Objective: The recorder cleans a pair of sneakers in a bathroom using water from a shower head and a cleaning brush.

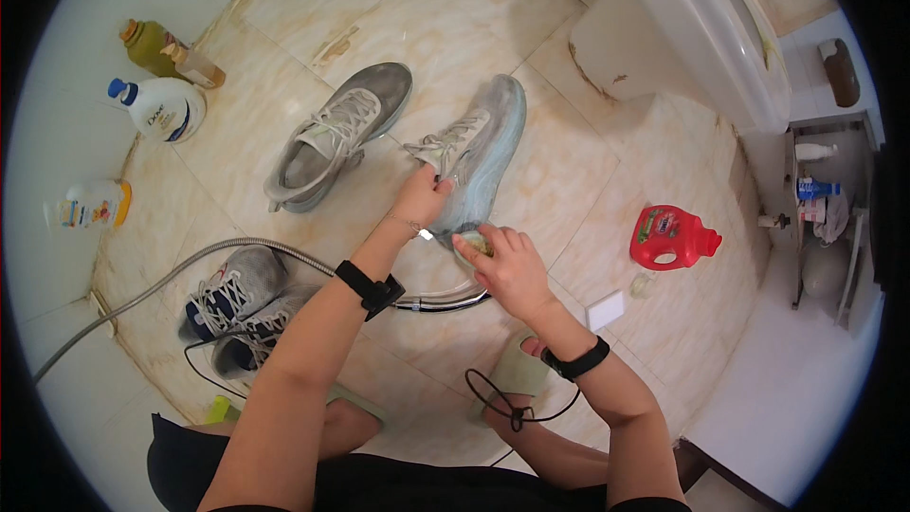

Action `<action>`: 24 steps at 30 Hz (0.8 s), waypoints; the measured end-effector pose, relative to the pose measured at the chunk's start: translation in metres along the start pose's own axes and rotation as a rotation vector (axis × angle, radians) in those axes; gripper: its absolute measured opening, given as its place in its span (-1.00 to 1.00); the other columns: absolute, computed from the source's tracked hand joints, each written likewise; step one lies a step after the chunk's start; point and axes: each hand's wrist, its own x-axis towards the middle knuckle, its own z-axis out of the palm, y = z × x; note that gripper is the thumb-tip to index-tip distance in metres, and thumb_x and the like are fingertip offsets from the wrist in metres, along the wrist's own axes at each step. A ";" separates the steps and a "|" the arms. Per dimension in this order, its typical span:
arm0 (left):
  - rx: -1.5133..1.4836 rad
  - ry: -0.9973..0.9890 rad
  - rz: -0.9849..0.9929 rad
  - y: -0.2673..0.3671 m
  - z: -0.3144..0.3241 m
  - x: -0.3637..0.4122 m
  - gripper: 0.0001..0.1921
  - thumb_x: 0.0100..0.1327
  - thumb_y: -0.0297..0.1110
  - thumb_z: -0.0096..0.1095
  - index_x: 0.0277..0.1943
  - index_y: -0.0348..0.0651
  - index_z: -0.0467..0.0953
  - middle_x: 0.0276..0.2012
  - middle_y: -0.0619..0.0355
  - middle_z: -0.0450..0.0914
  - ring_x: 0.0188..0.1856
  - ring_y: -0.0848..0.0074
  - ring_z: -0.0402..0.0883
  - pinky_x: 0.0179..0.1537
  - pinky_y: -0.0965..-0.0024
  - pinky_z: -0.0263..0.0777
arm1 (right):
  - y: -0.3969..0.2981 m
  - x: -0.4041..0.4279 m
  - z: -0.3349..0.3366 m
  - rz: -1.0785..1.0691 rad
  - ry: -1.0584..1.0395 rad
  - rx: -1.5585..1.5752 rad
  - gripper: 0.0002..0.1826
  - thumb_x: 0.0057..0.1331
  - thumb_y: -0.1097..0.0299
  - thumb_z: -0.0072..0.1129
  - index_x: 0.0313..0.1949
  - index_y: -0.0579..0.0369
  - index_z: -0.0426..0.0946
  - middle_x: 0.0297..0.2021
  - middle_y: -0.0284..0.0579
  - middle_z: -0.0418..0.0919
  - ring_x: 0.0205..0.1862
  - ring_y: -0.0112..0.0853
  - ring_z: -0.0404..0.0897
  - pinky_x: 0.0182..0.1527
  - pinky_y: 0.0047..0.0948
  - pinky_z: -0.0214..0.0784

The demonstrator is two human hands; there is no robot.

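Observation:
A grey sneaker [490,128] with a pale blue sole lies tipped on its side on the wet-looking tiled floor. My left hand [421,198] grips it near the collar, fingers partly hidden by the shoe. In my right hand [508,267] is a small scrubbing brush [475,244], pale green at its rim, held against the sneaker's heel; its working face is largely hidden. To the left, the matching grey sneaker [341,131] stands upright on its sole with its laces loose. A chrome shower head [441,301] on a hose lies below my hands.
A metal shower hose [213,249] arches past another pair of sneakers [242,299]. Bottles, including a white Dove pump bottle [167,110], stand along the left wall. A red detergent jug [668,238] is at right, near a white block [605,311]. The toilet [640,50] stands upper right.

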 end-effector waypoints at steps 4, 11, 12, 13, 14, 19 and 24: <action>0.112 0.042 -0.039 0.021 0.002 -0.007 -0.73 0.17 -0.32 0.16 -0.17 -0.34 0.42 -0.46 0.06 0.55 -0.46 0.48 0.49 -0.40 0.39 0.36 | 0.036 0.027 -0.020 0.222 0.143 0.015 -0.33 -0.17 0.48 0.28 0.04 -0.20 0.44 -0.12 -0.10 0.41 -0.16 -0.21 0.41 -0.17 -0.35 0.27; 0.185 0.057 -0.049 0.033 0.001 -0.018 -0.72 0.16 -0.27 0.15 -0.20 -0.34 0.43 -0.48 -0.03 0.55 -0.45 0.36 0.53 -0.37 0.35 0.38 | -0.011 -0.011 0.010 -0.105 -0.062 0.007 -0.30 -0.20 0.45 0.28 0.06 -0.14 0.42 -0.13 -0.13 0.40 -0.17 -0.27 0.41 -0.15 -0.38 0.26; 0.153 0.073 -0.023 0.037 0.003 -0.018 -0.71 0.15 -0.25 0.13 -0.21 -0.34 0.42 -0.45 -0.10 0.55 -0.38 0.19 0.53 -0.31 0.25 0.39 | -0.005 -0.008 0.012 -0.091 -0.042 -0.059 -0.29 -0.19 0.44 0.29 0.08 -0.17 0.41 -0.12 -0.16 0.40 -0.15 -0.29 0.40 -0.15 -0.39 0.25; 0.122 0.087 -0.001 0.038 0.005 -0.019 -0.70 0.15 -0.23 0.12 -0.22 -0.33 0.42 -0.41 -0.17 0.55 -0.32 0.02 0.53 -0.24 0.15 0.39 | 0.003 0.000 0.006 -0.091 -0.044 -0.057 -0.29 -0.19 0.44 0.29 0.08 -0.17 0.41 -0.12 -0.16 0.40 -0.15 -0.29 0.40 -0.15 -0.39 0.25; 0.127 0.082 -0.015 0.035 0.002 -0.020 -0.70 0.15 -0.23 0.12 -0.22 -0.33 0.42 -0.41 -0.17 0.55 -0.32 0.02 0.53 -0.24 0.15 0.39 | 0.007 0.010 -0.002 -0.034 -0.019 -0.014 -0.28 -0.19 0.44 0.30 0.08 -0.19 0.41 -0.12 -0.17 0.40 -0.14 -0.29 0.40 -0.15 -0.38 0.25; 0.161 0.037 -0.043 0.042 -0.004 -0.012 -0.70 0.16 -0.26 0.07 -0.16 -0.33 0.41 -0.36 -0.20 0.55 -0.28 0.00 0.53 -0.20 0.13 0.38 | 0.004 0.012 0.002 0.229 0.160 0.092 -0.27 -0.25 0.46 0.35 0.05 -0.22 0.45 -0.11 -0.17 0.40 -0.15 -0.27 0.39 -0.16 -0.34 0.26; 0.135 0.103 0.034 0.041 -0.002 -0.013 -0.70 0.17 -0.26 0.14 -0.19 -0.34 0.39 -0.48 -0.04 0.53 -0.45 0.26 0.51 -0.38 0.28 0.35 | 0.032 0.018 0.002 0.349 0.241 0.050 -0.29 -0.23 0.45 0.35 0.05 -0.15 0.46 -0.13 -0.08 0.38 -0.14 -0.21 0.38 -0.10 -0.32 0.27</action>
